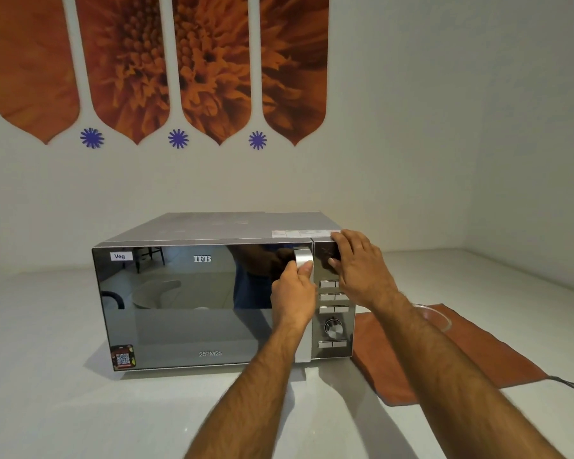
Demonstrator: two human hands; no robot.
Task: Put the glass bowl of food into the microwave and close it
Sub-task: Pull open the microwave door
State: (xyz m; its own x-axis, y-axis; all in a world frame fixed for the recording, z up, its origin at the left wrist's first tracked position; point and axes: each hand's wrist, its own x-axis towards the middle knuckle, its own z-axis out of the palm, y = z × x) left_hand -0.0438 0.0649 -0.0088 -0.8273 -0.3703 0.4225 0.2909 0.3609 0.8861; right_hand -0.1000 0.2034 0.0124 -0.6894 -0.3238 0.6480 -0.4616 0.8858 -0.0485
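Observation:
A silver microwave with a mirrored door stands on the white counter, and the door is shut. My left hand is wrapped around its vertical silver door handle. My right hand lies flat against the top right corner, over the control panel, fingers spread and holding nothing. The glass bowl sits to the right of the microwave on an orange cloth. My right forearm hides most of the bowl, so its contents cannot be seen.
The control panel's buttons and knob are below my right hand. The white counter extends left and in front of the microwave. A wall with orange flower decals rises right behind it. The cloth's loop trails to the right.

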